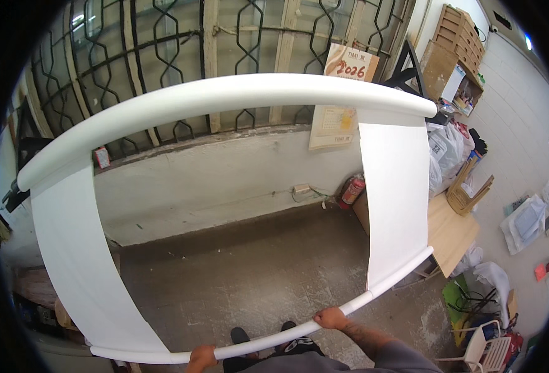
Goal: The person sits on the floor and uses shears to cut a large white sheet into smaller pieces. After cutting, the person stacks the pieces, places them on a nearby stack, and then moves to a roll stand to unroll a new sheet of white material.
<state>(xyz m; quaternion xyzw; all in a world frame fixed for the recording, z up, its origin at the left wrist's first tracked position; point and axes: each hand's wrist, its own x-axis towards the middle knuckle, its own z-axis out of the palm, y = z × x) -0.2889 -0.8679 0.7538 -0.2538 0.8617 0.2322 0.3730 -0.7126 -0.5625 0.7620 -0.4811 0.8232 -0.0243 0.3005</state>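
Observation:
A long white roll spans the view in front of me, its ends near dark brackets. Two white sheet strips come off it: a left strip and a right strip, with an open gap between them. Their lower ends meet a thin white bar close to my body. Around this bar my left hand is closed, partly cut by the lower edge. My right hand grips the same bar farther right, its fingers wrapped over the top. Both strips look stretched between roll and bar.
Behind the roll is a barred window over a low white wall. A calendar hangs there. On the right are a red fire extinguisher, a wooden table, plastic bags and a pale chair.

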